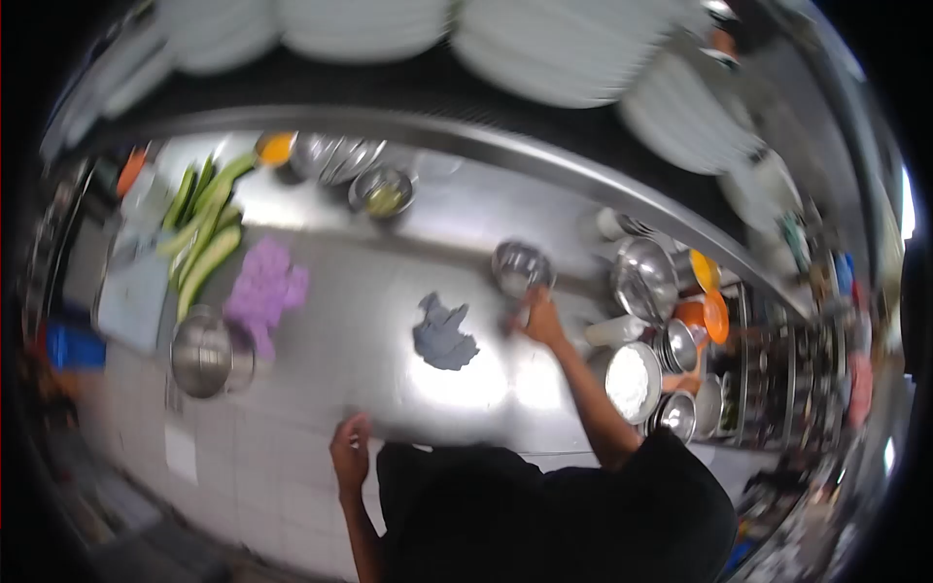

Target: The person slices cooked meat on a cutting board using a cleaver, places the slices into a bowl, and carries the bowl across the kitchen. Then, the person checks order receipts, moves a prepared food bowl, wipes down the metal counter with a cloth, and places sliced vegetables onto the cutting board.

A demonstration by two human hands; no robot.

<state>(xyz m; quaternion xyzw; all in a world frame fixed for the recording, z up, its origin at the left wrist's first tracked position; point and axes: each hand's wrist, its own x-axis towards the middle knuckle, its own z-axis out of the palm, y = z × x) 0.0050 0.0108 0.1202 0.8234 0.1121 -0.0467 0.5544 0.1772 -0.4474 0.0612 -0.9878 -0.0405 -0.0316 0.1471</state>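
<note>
My right hand (537,316) is closed at the near rim of a small metal bowl (522,268) on the steel counter (360,282); the fingers are blurred. Over the counter's front edge, my left hand (352,439) hangs near my body with its fingers curled, and whether it holds anything is too small to tell. Between the hands a crumpled grey cloth (444,332) lies on the counter. Farther left is a crumpled purple cloth (265,288).
Green vegetables (209,228) and a large metal bowl (202,352) are at the left. Another small bowl (382,192) stands at the back. Bowls, a white-filled container (632,383) and orange containers crowd the right. Stacked white plates (544,44) sit on the overhead shelf.
</note>
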